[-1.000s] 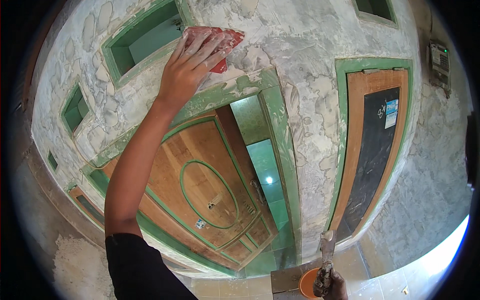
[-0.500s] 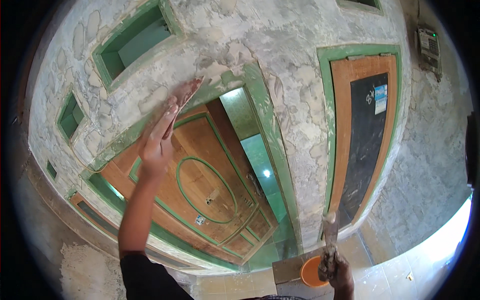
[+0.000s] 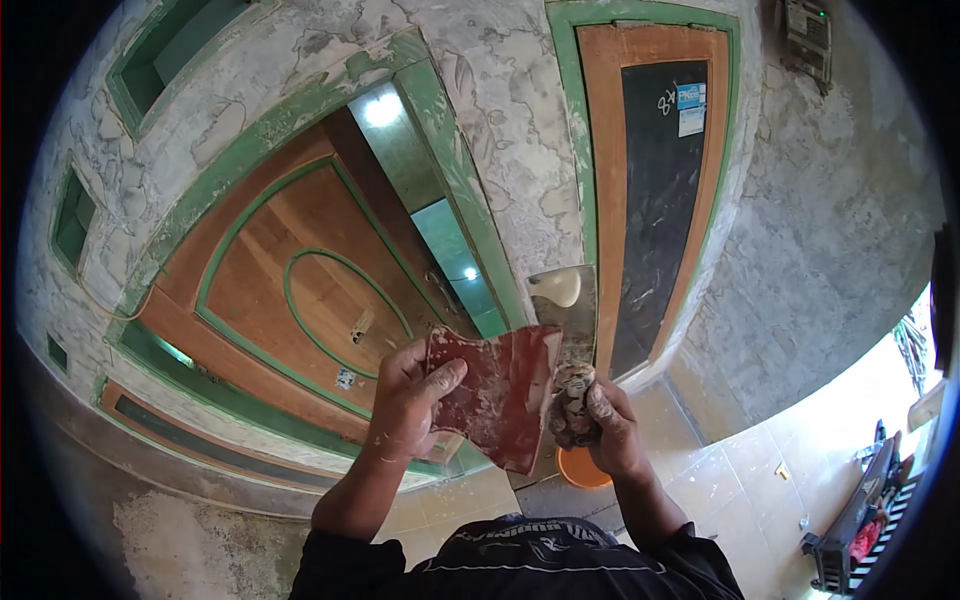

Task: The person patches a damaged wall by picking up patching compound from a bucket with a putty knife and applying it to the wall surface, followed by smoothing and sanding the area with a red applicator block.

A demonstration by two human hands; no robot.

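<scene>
Left hand (image 3: pixel 408 392) grips red spreader (image 3: pixel 500 395); right hand (image 3: pixel 616 428) grips putty knife (image 3: pixel 578 338), partly hiding orange bucket (image 3: pixel 584 471).

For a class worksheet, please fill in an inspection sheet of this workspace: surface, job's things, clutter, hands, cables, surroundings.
Surface: wall patchy, grey and off-white.
Job's things: red plate, smeared pale; putty knife with a pale lump on its blade.
Clutter: orange bucket, partly hidden; small yellow item on the tiled floor.
Hands: left grips the plate; right grips the knife's handle; plate-knife contact unclear.
Cables: thin cord along the wall, left.
Surroundings: two wooden doors, green frames; wall box, green light lit.
</scene>
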